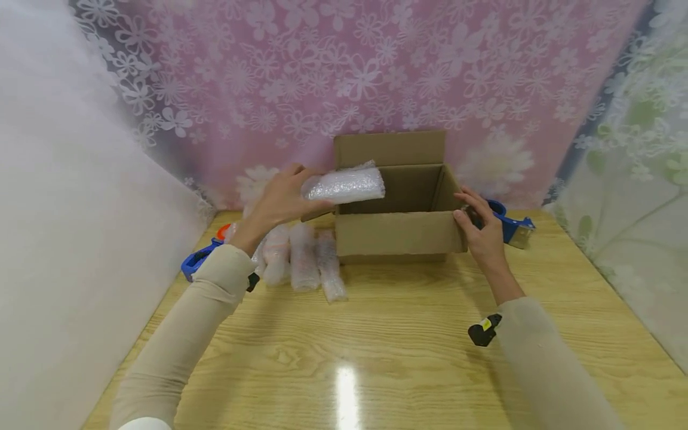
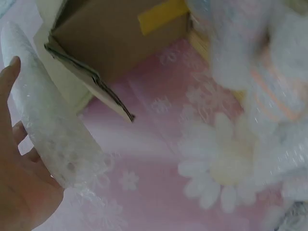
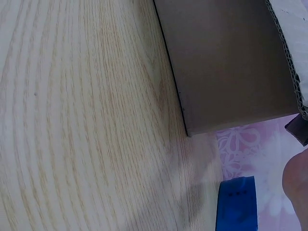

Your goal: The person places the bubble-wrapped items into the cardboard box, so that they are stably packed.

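A bubble-wrapped bundle point(image 1: 346, 185), roughly cylindrical, is gripped by my left hand point(image 1: 285, 197) above the left side of an open cardboard box point(image 1: 398, 233). In the left wrist view the bundle point(image 2: 53, 110) lies along the thumb and fingers; what is inside the wrap cannot be made out. My right hand point(image 1: 484, 236) holds the box at its front right corner, thumb on the front flap and fingers at the right side. Only a bit of that hand point(image 3: 298, 185) shows in the right wrist view, beside the box point(image 3: 231, 67).
Several more bubble-wrapped bundles point(image 1: 304, 257) lie on the wooden table point(image 1: 344, 334) left of the box. A blue tape dispenser point(image 1: 513, 230) stands behind my right hand, and another blue tool point(image 1: 199, 260) lies at far left. A flowered curtain point(image 1: 301, 77) hangs behind.
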Demonstrator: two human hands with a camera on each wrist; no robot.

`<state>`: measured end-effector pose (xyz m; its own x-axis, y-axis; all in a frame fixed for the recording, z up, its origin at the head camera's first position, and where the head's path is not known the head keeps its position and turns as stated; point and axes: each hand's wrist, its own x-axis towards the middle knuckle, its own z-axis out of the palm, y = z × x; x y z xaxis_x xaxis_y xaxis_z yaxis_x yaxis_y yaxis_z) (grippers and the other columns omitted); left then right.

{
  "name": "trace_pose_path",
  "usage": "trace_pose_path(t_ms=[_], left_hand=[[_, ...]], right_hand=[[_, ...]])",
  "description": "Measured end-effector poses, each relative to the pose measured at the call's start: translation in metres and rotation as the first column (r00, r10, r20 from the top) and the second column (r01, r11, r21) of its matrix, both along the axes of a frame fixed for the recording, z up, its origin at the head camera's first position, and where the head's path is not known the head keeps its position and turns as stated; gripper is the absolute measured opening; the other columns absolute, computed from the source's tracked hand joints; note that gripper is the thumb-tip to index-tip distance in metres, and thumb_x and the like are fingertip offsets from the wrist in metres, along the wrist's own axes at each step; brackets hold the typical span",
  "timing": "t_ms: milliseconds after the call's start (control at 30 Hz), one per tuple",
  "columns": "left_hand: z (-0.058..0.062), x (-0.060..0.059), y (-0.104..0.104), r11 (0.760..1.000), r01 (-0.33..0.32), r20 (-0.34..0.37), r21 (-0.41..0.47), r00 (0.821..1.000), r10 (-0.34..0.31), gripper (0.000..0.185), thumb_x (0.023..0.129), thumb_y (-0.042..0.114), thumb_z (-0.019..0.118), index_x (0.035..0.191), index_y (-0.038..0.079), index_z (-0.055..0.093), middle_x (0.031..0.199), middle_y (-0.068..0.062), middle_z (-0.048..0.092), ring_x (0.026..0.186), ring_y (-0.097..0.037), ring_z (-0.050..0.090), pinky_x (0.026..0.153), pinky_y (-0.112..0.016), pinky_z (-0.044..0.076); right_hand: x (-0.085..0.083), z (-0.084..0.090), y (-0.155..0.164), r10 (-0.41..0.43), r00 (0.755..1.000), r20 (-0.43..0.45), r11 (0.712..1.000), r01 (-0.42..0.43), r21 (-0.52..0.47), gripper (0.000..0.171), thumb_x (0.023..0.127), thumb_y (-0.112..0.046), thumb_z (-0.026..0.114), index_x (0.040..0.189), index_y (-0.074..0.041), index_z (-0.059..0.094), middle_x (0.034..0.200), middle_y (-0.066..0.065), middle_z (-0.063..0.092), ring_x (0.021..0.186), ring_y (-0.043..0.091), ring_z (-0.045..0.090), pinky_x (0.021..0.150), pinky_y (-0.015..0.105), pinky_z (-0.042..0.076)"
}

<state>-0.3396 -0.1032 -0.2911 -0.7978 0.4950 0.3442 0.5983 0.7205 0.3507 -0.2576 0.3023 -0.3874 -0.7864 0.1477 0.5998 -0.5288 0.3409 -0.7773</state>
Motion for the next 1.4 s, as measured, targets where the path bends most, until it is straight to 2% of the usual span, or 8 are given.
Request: trace_pose_path(t_ms=[200, 367, 567, 633, 867, 1067, 1267, 1400], left_hand=[[-0.004, -0.007, 0.036, 1.000, 0.012, 0.001, 0.020, 1.000, -0.012, 0.080, 0.083, 0.063, 0.080, 0.148, 0.022, 0.057, 0.141, -0.007, 0.059, 0.118, -0.030, 0.061, 0.100, -0.048, 0.052], [-0.003, -0.010, 0.064, 0.999, 0.029, -0.005, -0.016, 1.000, -0.029, 0.079, 0.084, 0.064, 0.077, 0.148, 0.023, 0.058, 0.136, -0.007, 0.060, 0.113, -0.027, 0.061, 0.098, -0.044, 0.052], [-0.008, -0.004, 0.093, 0.999, 0.031, -0.009, -0.034, 0.999, -0.032, 0.074, 0.090, 0.068, 0.067, 0.150, 0.026, 0.057, 0.146, -0.005, 0.056, 0.135, -0.027, 0.052, 0.118, -0.051, 0.036], [-0.012, -0.002, 0.103, 0.999, 0.033, -0.012, -0.038, 0.999, -0.033, 0.073, 0.092, 0.067, 0.066, 0.150, 0.025, 0.057, 0.144, -0.005, 0.057, 0.134, -0.027, 0.052, 0.119, -0.051, 0.034], [-0.029, -0.003, 0.135, 0.996, 0.010, -0.045, -0.093, 0.999, -0.015, 0.071, 0.092, 0.068, 0.064, 0.148, 0.026, 0.059, 0.141, -0.003, 0.061, 0.132, -0.024, 0.055, 0.119, -0.047, 0.032], [-0.039, -0.005, 0.145, 0.998, 0.009, 0.028, -0.065, 1.000, -0.008, 0.072, 0.092, 0.068, 0.065, 0.149, 0.026, 0.058, 0.142, -0.002, 0.061, 0.133, -0.023, 0.055, 0.123, -0.047, 0.029], [-0.044, -0.009, 0.142, 0.999, 0.020, 0.116, 0.026, 0.993, -0.023, 0.073, 0.090, 0.067, 0.069, 0.149, 0.025, 0.058, 0.145, -0.004, 0.058, 0.132, -0.028, 0.057, 0.116, -0.046, 0.042], [-0.046, -0.012, 0.140, 0.998, 0.042, 0.143, 0.052, 0.988, -0.049, 0.072, 0.089, 0.064, 0.072, 0.147, 0.023, 0.060, 0.143, -0.005, 0.060, 0.132, -0.029, 0.057, 0.113, -0.047, 0.044]], right_hand=[[0.000, 0.000, -0.001, -0.008, 1.000, 0.004, 1.000, 0.008, -0.002, 0.037, 0.104, -0.006, 0.062, 0.140, 0.004, 0.062, 0.158, 0.018, 0.047, 0.129, 0.025, 0.052, 0.100, 0.018, 0.043], [0.002, 0.002, -0.003, -0.011, 1.000, -0.009, 1.000, 0.011, -0.012, 0.037, 0.104, -0.002, 0.062, 0.140, 0.006, 0.061, 0.157, 0.020, 0.047, 0.121, 0.026, 0.055, 0.095, 0.018, 0.045], [0.003, 0.002, -0.004, -0.012, 1.000, 0.001, 1.000, 0.012, -0.013, 0.038, 0.104, -0.004, 0.062, 0.141, 0.004, 0.061, 0.159, 0.020, 0.046, 0.121, 0.032, 0.054, 0.085, 0.015, 0.047], [0.003, 0.002, -0.003, -0.015, 1.000, 0.005, 1.000, 0.015, -0.015, 0.037, 0.104, -0.005, 0.062, 0.141, 0.003, 0.061, 0.159, 0.018, 0.046, 0.119, 0.030, 0.054, 0.082, 0.015, 0.047], [0.004, -0.001, -0.003, -0.004, 1.000, -0.011, 0.999, 0.004, -0.037, 0.037, 0.104, -0.003, 0.062, 0.140, 0.005, 0.061, 0.158, 0.019, 0.047, 0.110, 0.010, 0.056, 0.090, 0.015, 0.046], [0.005, -0.002, -0.004, 0.001, 1.000, -0.028, 0.999, -0.002, -0.045, 0.036, 0.103, -0.002, 0.062, 0.139, 0.006, 0.062, 0.157, 0.020, 0.048, 0.114, 0.015, 0.056, 0.090, 0.019, 0.046], [0.006, -0.002, -0.005, -0.029, 0.998, -0.059, 0.999, 0.028, -0.024, 0.034, 0.102, 0.001, 0.063, 0.135, 0.007, 0.064, 0.155, 0.022, 0.050, 0.135, 0.021, 0.052, 0.097, 0.020, 0.045], [0.008, -0.003, -0.008, -0.050, 0.996, -0.067, 0.998, 0.048, -0.027, 0.033, 0.100, 0.002, 0.065, 0.133, 0.007, 0.066, 0.153, 0.022, 0.051, 0.145, 0.028, 0.045, 0.104, 0.024, 0.044]])
